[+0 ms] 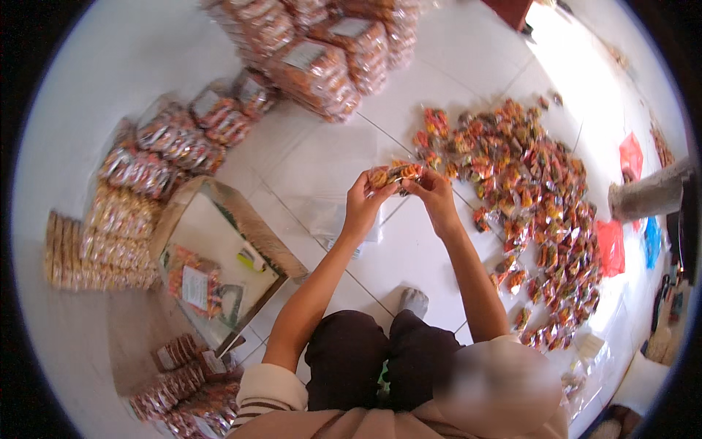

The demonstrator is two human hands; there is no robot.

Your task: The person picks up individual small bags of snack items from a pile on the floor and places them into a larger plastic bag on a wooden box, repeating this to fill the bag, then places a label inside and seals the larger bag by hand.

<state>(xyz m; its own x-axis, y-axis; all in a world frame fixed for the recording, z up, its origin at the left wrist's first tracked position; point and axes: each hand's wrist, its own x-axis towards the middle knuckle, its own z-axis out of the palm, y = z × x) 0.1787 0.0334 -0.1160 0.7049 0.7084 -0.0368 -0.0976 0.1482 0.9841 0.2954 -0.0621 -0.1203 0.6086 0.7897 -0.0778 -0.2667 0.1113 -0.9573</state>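
In front of me, above the tiled floor, a small clear packet of orange and brown snacks (395,174) is stretched between my two hands. My left hand (363,203) pinches its left end with thumb and fingers. The other end is gripped by my right hand (436,199). Just below and left of the hands, clear plastic bags (325,218) lie flat on the tiles. A wide heap of similar small snack packets (537,194) spreads over the floor to the right, its near edge close to my right hand.
Left of me stands an open box (289,252) with a labelled pack (194,285) and a yellow-green item (251,260) in it. Larger packs are stacked at the back (314,69) and far left (121,234). Red bags (610,247) and a blue bag (652,235) lie right.
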